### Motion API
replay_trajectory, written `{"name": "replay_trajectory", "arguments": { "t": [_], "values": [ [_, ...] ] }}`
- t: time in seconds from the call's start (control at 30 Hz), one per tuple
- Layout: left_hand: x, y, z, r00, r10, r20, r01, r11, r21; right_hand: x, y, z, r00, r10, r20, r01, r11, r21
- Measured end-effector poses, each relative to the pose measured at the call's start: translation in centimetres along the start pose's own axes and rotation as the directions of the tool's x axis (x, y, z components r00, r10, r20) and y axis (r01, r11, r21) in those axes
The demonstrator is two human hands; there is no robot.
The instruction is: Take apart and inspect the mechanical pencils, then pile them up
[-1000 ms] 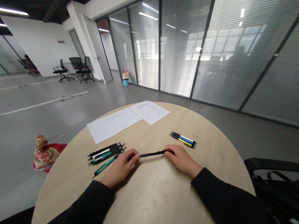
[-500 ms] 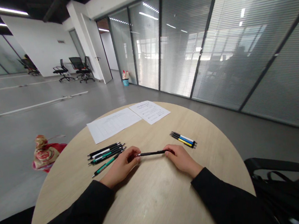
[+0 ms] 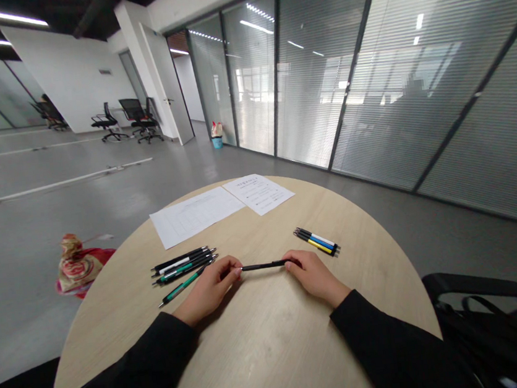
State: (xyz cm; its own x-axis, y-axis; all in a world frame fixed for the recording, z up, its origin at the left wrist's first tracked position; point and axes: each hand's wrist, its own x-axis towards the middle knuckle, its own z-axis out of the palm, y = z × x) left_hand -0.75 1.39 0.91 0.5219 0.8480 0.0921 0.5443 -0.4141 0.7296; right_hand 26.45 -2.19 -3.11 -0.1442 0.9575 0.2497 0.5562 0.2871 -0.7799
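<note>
A slim black pen (image 3: 263, 266) lies level between my hands over the middle of the round table (image 3: 266, 342). My left hand (image 3: 215, 286) pinches its left end, and my right hand (image 3: 312, 275) grips the right end; both tips are hidden by fingers. Left of my left hand is a group of several pens (image 3: 185, 264), black, white and green, side by side. A green-and-black pen (image 3: 185, 286) lies slightly apart, nearest my left wrist. Beyond my right hand rest three pens (image 3: 317, 241) with white, blue and yellow barrels.
Two printed sheets lie at the far edge, a wide paper (image 3: 196, 216) and a smaller paper (image 3: 261, 193). A red patterned cloth bundle (image 3: 80, 264) is beyond the left edge. A black chair (image 3: 484, 293) stands close at the right. Glass partitions (image 3: 322, 99) rise behind.
My left fingers have closed in tighter on the pen's left end, covering its tip. The pen has rolled slightly; my right hand stays in place.
</note>
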Motion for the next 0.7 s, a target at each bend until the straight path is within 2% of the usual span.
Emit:
{"name": "replay_trajectory", "arguments": {
  "t": [0.17, 0.5, 0.7],
  "values": [
    [0.0, 0.3, -0.1, 1.0, 0.005, 0.016, -0.004, 1.0, -0.01, 0.0, 0.0, 0.0, 1.0, -0.006, -0.003, 0.006, 1.0, 0.006],
    [0.2, -0.9, 0.5, 0.997, 0.011, -0.077, -0.016, 0.997, -0.069, -0.1, -0.1, -0.1, 1.0, 0.011, -0.012, -0.011, 1.0, 0.004],
    [0.3, -1.2, 0.4, 0.996, 0.025, -0.088, -0.03, 0.998, -0.054, -0.1, -0.1, -0.1, 1.0, 0.015, -0.027, -0.015, 1.0, 0.001]
  ]
}}
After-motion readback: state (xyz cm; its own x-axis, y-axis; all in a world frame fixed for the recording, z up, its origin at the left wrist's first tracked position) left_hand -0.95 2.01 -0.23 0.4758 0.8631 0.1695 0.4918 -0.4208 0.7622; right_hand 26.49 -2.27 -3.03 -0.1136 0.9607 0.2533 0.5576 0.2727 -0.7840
